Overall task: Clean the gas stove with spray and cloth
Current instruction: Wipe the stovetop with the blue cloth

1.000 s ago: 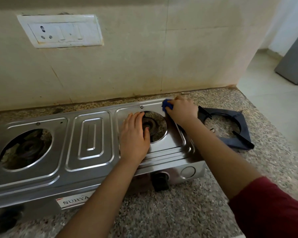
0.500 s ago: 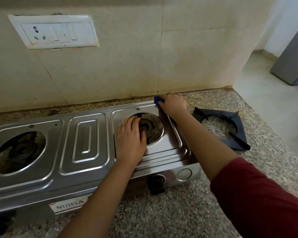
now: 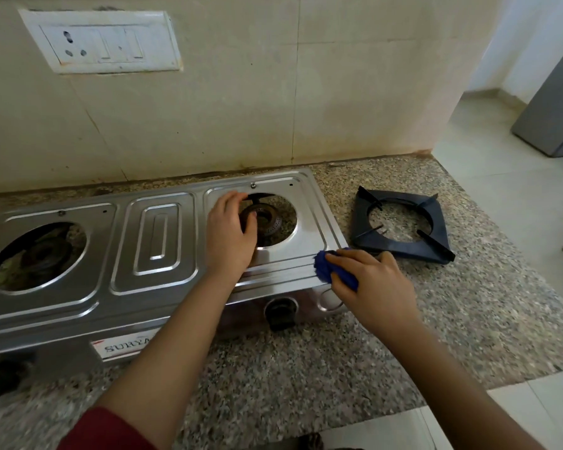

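A steel two-burner gas stove (image 3: 156,241) sits on a speckled granite counter against the wall. My left hand (image 3: 229,235) rests on the stove top at the left rim of the right burner opening, fingers lying over the dark burner (image 3: 268,220). My right hand (image 3: 368,280) grips a bunched blue cloth (image 3: 325,266) and presses it on the stove's front right corner. No spray bottle is in view.
A dark pan support (image 3: 400,222) lies on the counter (image 3: 306,368) to the right of the stove. A black knob (image 3: 280,311) sticks out of the stove's front. A white switch plate (image 3: 104,40) is on the wall. The counter ends at the right above a tiled floor.
My right hand has dragged the blue cloth from the stove's back right corner down the right edge to the front right corner. My left hand stays by the right burner.
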